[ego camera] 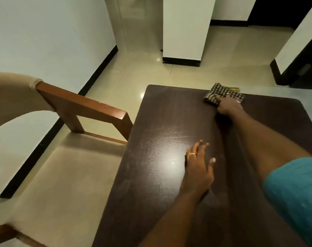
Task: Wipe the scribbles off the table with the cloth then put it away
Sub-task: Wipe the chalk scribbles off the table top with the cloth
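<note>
A dark brown table point(162, 125) fills the middle and right of the view. At its far edge lies a folded black-and-cream checked cloth point(221, 91). My right hand point(229, 105) is stretched out and presses flat on the cloth, fingers on top of it. My left hand point(198, 166) rests flat on the tabletop near the middle, fingers spread, holding nothing. Faint pale smears show on the glossy surface; I cannot make out distinct scribbles.
A wooden armchair point(91, 107) with beige cushions stands close against the table's left side. Beyond the table lie a cream tiled floor point(142, 68), a white pillar point(185, 32) and a white wall at left.
</note>
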